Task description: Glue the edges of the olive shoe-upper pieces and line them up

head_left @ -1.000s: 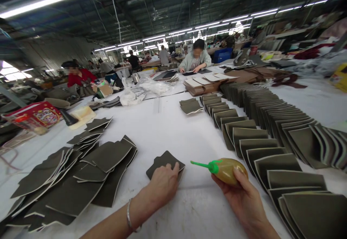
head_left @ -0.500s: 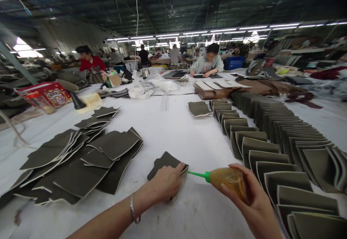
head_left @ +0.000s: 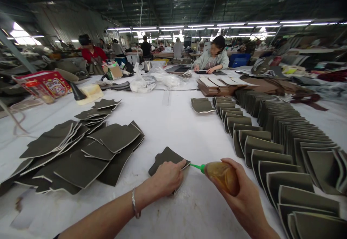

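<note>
My left hand (head_left: 168,176) holds down a dark olive foam-backed piece (head_left: 165,156) on the white table, its index finger stretched along the piece to the right corner. The palm and the other fingers cover much of the piece, and the thumb is hidden. My right hand (head_left: 241,185) is wrapped round a squeeze bottle (head_left: 222,176) of amber liquid, tilted on its side. Its thin green nozzle (head_left: 197,167) points left, the tip at the piece's right edge beside my left fingertip.
Loose olive pieces (head_left: 81,163) lie in a pile on the left. Rows of bent olive pieces (head_left: 273,159) stand overlapping on the right. Farther back are brown stacked panels (head_left: 214,86), clear plastic bags (head_left: 162,78), a red bag (head_left: 45,83) and a person (head_left: 213,56) working across the table.
The bottle has moved slightly left and up, bringing its nozzle tip to the piece's edge. My left hand stays on the piece. The view has shifted a little.
</note>
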Available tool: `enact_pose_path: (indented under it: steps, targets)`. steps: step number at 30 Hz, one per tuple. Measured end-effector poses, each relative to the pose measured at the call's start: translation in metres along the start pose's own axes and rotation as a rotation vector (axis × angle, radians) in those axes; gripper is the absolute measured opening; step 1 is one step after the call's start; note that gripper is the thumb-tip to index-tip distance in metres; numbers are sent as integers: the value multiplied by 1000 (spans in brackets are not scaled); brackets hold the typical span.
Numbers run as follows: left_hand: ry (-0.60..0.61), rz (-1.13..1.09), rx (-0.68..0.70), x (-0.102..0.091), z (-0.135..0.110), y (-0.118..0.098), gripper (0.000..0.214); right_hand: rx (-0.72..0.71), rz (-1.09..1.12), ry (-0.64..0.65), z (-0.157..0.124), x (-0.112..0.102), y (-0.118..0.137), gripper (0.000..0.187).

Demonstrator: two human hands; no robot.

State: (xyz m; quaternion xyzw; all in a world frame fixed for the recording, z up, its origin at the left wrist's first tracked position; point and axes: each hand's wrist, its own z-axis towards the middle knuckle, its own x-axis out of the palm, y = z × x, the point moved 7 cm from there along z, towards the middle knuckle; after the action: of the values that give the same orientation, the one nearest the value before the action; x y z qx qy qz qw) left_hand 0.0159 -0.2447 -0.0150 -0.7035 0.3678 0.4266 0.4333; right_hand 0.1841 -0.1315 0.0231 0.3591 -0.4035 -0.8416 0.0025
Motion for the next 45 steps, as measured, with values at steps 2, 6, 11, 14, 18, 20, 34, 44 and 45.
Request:
enact_pose_path:
  steps: [2, 6, 11, 14, 18, 20, 34, 44, 45]
  targets:
    - [-8, -2, -4, 2, 0, 0, 45, 23, -10, 10, -1, 0, -1, 46]
    - [-13, 10, 7, 3, -2, -1, 45, 94, 15, 24, 0, 0, -6, 46]
    - [6, 25, -2, 3, -2, -3, 46, 114, 4, -15, 4, -5, -9, 47]
    - [-7, 34, -6, 5, -2, -2, 47, 155, 43, 55, 2, 0, -14, 46]
    - [-14, 52, 12, 7, -2, -4, 48, 213, 116, 98, 3, 3, -22, 46]
    - [-15, 60, 13, 7, -2, -4, 49, 224, 105, 60, 4, 1, -25, 47]
    - [-7, 26, 11, 7, -5, -3, 50, 296, 312, 213, -13, 16, -33, 45]
    - [-13, 8, 15, 8, -9, -4, 51, 324, 417, 320, -29, 25, -30, 42]
    - [-15, 9, 17, 8, -9, -4, 51, 327, 422, 323, -31, 26, -30, 42]
